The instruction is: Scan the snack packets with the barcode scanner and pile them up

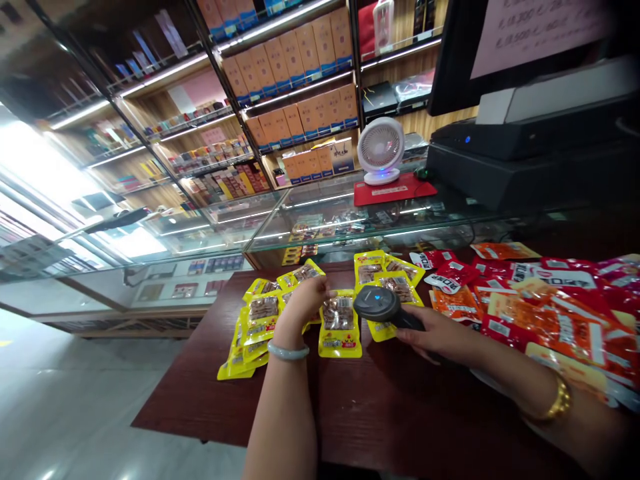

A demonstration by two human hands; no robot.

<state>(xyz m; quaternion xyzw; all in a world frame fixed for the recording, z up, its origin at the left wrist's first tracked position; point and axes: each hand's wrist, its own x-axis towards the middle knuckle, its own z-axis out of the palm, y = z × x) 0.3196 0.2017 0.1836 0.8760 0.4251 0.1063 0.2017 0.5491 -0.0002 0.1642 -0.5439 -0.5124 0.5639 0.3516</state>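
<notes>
In my right hand is a dark grey barcode scanner, its head with a small blue light over the yellow packets. My left hand is closed, its fingertips at the upper left corner of a yellow snack packet with a clear window showing brown pieces. To the left of that hand lies an overlapping pile of similar yellow packets. More yellow packets lie behind the scanner, one of them partly under it. All of them rest on a dark red-brown table.
Red and orange snack packets are heaped on the table's right side. Beyond the table stands a glass display counter with a white fan on a red mat. A black monitor stands at upper right. Stocked shelves line the back.
</notes>
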